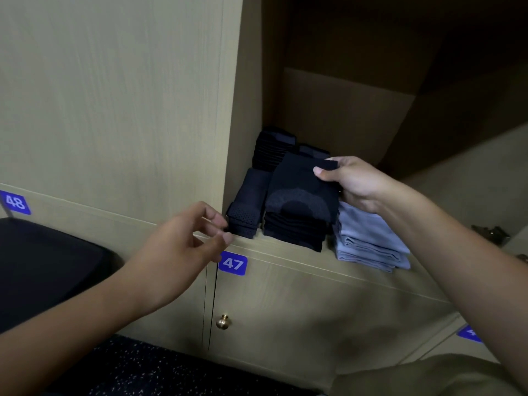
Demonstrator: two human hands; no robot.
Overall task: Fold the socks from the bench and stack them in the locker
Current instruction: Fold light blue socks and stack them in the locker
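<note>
My right hand [347, 182] pinches the far edge of a folded black sock [300, 178] that lies on top of a black sock stack [294, 230] in the open locker [285, 252]. Left of that stack stands a dark navy folded stack [245, 207], and another black stack [271, 150] sits behind. A pale blue folded stack [368, 241] lies on the right, under my right wrist. My left hand [183, 247] hovers at the locker's front edge, fingers loosely curled, its fingertips right by the navy stack and holding nothing.
Below the shelf is a closed door with a blue label 47 [232, 263] and a brass knob [223, 322]. A black bench cushion [43, 267] sits at the left under label 48 [15, 202]. The locker's rear is dark. The open door [471, 195] stands right.
</note>
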